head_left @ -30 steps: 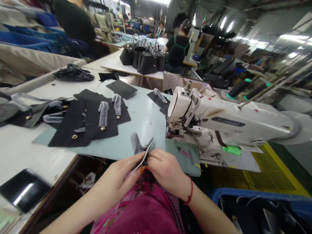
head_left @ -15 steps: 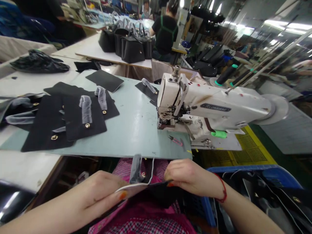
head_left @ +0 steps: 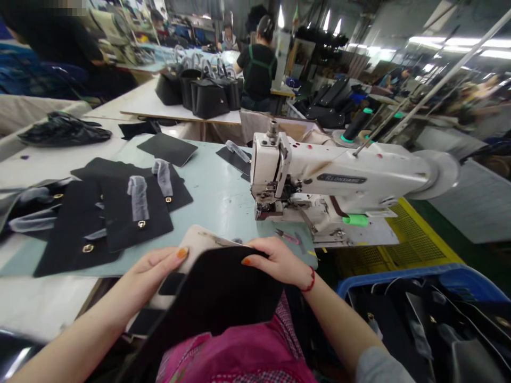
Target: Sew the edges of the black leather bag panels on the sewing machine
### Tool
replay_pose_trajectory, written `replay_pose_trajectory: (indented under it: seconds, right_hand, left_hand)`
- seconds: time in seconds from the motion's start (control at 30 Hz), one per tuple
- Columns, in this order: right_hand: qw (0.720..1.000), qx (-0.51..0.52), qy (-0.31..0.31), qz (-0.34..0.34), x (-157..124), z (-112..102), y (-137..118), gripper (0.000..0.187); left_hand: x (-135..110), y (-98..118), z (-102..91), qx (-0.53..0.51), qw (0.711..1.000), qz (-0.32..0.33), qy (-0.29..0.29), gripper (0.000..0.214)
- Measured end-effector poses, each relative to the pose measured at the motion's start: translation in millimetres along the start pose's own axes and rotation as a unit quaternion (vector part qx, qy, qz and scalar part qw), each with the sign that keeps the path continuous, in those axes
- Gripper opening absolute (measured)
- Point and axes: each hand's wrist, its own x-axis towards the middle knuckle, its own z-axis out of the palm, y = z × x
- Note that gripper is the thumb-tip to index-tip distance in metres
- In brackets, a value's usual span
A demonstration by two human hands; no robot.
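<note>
Fingers (head_left: pixel 263 245) in the head view: those of the right hand (head_left: pixel 281 261) clamp a black panel (head_left: pixel 231 290), lower centre; the left hand (head_left: pixel 159 261) pinches a pale layer (head_left: pixel 199 240) behind it. Half a second earlier, the work hung lower; now raised, its pale side appears more accessible. Left fingertips are partly hidden; whether one folded piece or two, unclear.

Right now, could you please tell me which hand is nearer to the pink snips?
Right. The right hand, gripping the black panel, is just on the near side of the snips; the left hand is farther off, to their left.
</note>
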Motion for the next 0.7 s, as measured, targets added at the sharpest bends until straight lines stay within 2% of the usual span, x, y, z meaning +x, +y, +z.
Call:
replay_pose_trajectory:
  seconds: [0.1,0.2,0.3,0.37,0.5,0.57,0.7]
  right_hand:
    - [0.999,0.004,0.021,0.028,2,13,11,0.03]
    - [0.997,-0.017,0.046,0.054,-6,19,14,0.029]
    - [0.994,-0.046,0.055,0.083,-14,19,14,0.031]
    - [0.993,-0.053,0.06,0.09,-18,19,15,0.032]
    - [0.992,-0.056,0.068,0.086,-25,20,16,0.033]
    - [0.994,-0.044,0.062,0.077,-27,22,16,0.033]
    - [0.996,-0.011,0.052,0.067,-32,25,14,0.035]
  left_hand:
    - [10,-3,-10.1,0.017,0.999,0.025,-0.013,0.043]
    - [17,-10,-18.2,0.082,0.983,0.165,0.025,0.049]
    - [19,-19,-24.3,0.178,0.952,0.244,0.055,0.028]
    - [18,-23,-27.7,0.222,0.942,0.25,0.042,0.02]
    - [15,-29,-23.9,0.23,0.952,0.2,-0.015,0.026]
    - [12,-33,-15.9,0.232,0.951,0.203,0.005,0.024]
    - [6,-41,-0.5,0.216,0.943,0.234,0.096,0.022]
